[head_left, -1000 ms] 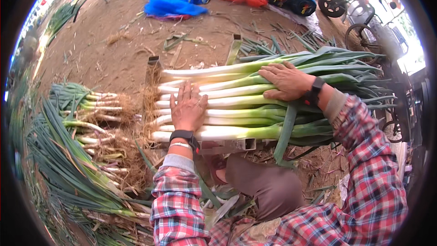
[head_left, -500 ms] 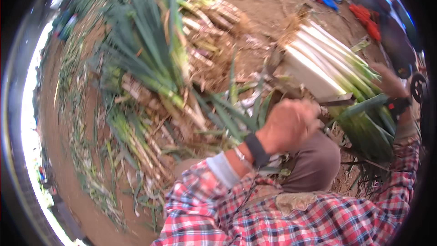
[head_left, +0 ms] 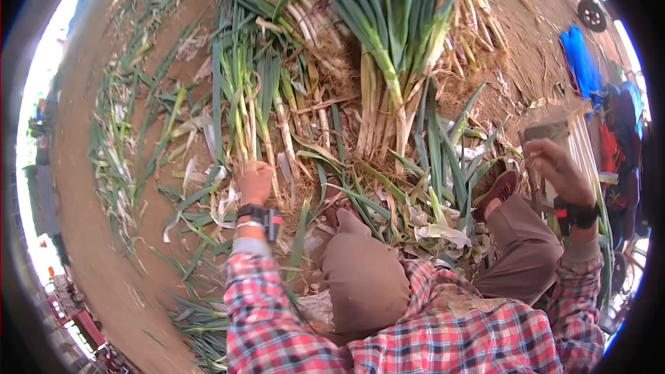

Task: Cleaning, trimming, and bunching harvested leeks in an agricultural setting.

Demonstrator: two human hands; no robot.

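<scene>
My left hand (head_left: 256, 183) is closed around the lower end of a leek (head_left: 249, 125) in a loose group on the ground. More leeks (head_left: 282, 121) with dry outer skins and bushy roots lie just right of it. My right hand (head_left: 562, 174) is raised at the right, its fingers loosely bent and apart, with nothing visible in them. It is close to a wooden stand (head_left: 547, 127), beside which pale, clean leek stalks (head_left: 585, 145) lie lined up. The hand and forearm partly hide those stalks.
A big bunch of leeks (head_left: 395, 48) with long dark leaves lies ahead of my knees. Peeled skins and leaf scraps (head_left: 443, 234) litter the ground around my shoes. A blue plastic bag (head_left: 580, 62) and a wheel (head_left: 591, 15) are at the far right.
The view has swung left. My left hand has gone from in front of my knee to the loose leeks and closed there. My right hand has come off the clean leeks' green part.
</scene>
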